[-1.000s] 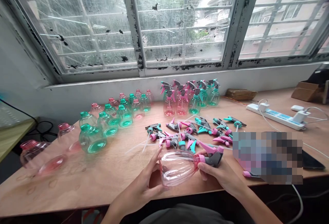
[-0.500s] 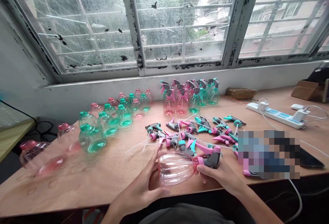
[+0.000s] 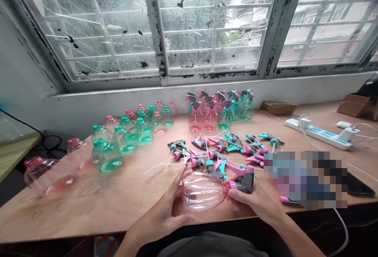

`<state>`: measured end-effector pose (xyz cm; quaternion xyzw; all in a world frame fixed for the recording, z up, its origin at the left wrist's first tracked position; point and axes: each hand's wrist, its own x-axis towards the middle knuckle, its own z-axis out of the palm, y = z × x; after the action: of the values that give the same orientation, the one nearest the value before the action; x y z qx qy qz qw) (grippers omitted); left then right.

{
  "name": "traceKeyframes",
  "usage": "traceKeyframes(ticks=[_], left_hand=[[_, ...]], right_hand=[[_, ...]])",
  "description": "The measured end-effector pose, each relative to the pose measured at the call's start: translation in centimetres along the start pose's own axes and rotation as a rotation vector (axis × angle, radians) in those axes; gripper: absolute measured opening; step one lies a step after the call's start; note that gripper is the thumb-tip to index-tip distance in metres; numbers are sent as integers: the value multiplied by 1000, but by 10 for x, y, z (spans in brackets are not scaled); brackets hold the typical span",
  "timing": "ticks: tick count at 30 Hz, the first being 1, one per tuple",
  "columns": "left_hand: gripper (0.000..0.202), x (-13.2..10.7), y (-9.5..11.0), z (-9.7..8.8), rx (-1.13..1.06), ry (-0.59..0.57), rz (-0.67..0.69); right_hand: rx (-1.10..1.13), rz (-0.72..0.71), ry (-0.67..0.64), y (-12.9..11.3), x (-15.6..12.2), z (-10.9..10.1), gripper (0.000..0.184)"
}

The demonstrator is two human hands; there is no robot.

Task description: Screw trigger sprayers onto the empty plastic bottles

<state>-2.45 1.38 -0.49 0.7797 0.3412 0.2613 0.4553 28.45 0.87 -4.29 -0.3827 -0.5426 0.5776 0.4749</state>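
Note:
I hold a clear pink spray bottle (image 3: 203, 192) on its side just above the near edge of the wooden table (image 3: 130, 194). My left hand (image 3: 165, 215) wraps round the bottle's base. My right hand (image 3: 254, 202) grips the pink collar and grey-and-pink trigger head (image 3: 243, 180) at its neck. Just beyond the bottle lies a pile of loose pink and teal trigger heads (image 3: 224, 150) with thin dip tubes.
Several uncapped pink and teal bottles (image 3: 124, 141) stand at the left. Several finished bottles with trigger heads (image 3: 218, 109) stand by the window sill. A white power strip (image 3: 320, 134) with plugs, a phone (image 3: 358, 184), a blurred patch and cardboard boxes (image 3: 352, 105) lie at the right.
The bottle has turned a little between my hands and sits slightly lower and closer to me. My view has shifted a bit. Both hands keep their hold.

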Motion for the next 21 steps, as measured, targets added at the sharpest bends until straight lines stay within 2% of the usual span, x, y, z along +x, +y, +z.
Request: traceKeyframes(ticks=[2,8,14,21], left_hand=[[107,1,0,-1,-20,-16,14],[97,0,-3,-2,82,1,-6],[85,-2,-4,-1,-40,23,3],[109,0,2,-2,-63,18,-64]], right_hand=[[-13,-4,-12,-2,0,0,33],[-36,-12,-33,-7,0,1,33],[-16,1,-38,-12,0,4,32],[16,17,-44,-11,0,4,34]])
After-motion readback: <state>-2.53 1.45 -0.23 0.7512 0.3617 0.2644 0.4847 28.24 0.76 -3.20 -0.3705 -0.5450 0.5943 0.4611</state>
